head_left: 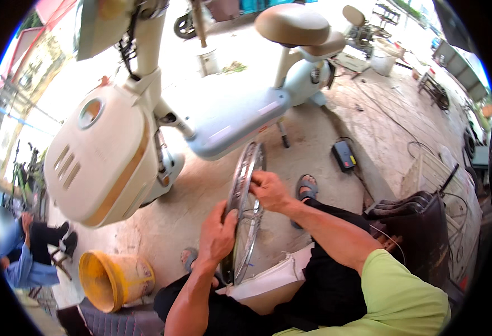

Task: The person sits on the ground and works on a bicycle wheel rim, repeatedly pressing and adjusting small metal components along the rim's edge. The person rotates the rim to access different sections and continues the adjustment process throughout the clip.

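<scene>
A shiny metal wheel rim (pixel 246 163) stands upright between my knees, seen almost edge-on. Thin spokes show inside its lower part. My left hand (pixel 218 235) is wrapped round the near left side of the rim, thumb on its edge. My right hand (pixel 271 191) reaches in from the right, its fingers closed together at the inner side of the rim. Whatever those fingertips hold is hidden or too small to name. Beneath the rim, a white sheet or sack (pixel 274 274) lies across my lap.
A pale electric scooter (pixel 240 120) stands just ahead. At left are a yellow bucket (pixel 137 278) and a seated person (pixel 30 263) in blue. A black box with a cable (pixel 344 155) lies on the floor at right, near a dark brown padded seat (pixel 425 229).
</scene>
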The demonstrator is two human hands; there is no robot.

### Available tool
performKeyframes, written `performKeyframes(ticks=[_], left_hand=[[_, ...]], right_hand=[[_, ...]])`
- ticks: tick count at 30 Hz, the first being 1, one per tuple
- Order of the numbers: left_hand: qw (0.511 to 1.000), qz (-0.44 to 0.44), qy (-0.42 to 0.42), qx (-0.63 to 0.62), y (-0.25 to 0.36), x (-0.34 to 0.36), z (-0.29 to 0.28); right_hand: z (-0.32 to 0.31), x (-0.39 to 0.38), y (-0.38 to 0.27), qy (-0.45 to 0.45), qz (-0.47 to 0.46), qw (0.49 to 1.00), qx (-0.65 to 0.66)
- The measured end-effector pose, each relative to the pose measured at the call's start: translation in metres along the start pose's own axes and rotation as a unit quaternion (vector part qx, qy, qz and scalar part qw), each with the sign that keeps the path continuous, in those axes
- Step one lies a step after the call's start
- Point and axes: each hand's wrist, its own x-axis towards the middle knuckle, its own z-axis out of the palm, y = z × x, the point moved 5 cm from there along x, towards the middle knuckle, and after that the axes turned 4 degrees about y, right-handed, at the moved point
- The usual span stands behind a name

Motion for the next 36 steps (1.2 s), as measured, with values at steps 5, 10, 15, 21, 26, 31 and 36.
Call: performKeyframes(ticks=[5, 10, 15, 21, 26, 31, 36], left_hand=[[0.999, 0.004, 0.008, -0.040, -0.008, 0.000, 0.004], [0.999, -0.013, 0.002, -0.053, -0.010, -0.001, 0.003], [0.998, -0.023, 0.001, -0.058, -0.018, -0.002, 0.005], [0.997, -0.034, 0.008, -0.067, -0.016, -0.004, 0.008], [0.995, -0.020, 0.004, -0.099, -0.018, -0.005, 0.009], [0.999, -0.026, -0.029, 0.013, -0.016, -0.003, 0.004], [0.997, 0.021, 0.073, -0.024, -0.005, 0.001, 0.003]], right_hand=[[-0.003, -0.004, -0.017, 0.074, -0.036, 0.995, -0.049], [0.004, -0.001, -0.018, 0.032, -0.018, 0.999, -0.012], [-0.001, 0.002, -0.021, -0.047, -0.034, 0.998, -0.008], [0.001, 0.001, -0.013, -0.012, -0.055, 0.998, -0.003], [0.013, 0.001, -0.012, 0.007, -0.042, 0.999, -0.026], [0.009, -0.003, -0.019, -0.020, -0.015, 1.000, 0.005], [0.015, -0.015, -0.028, -0.051, -0.059, 0.997, -0.010]])
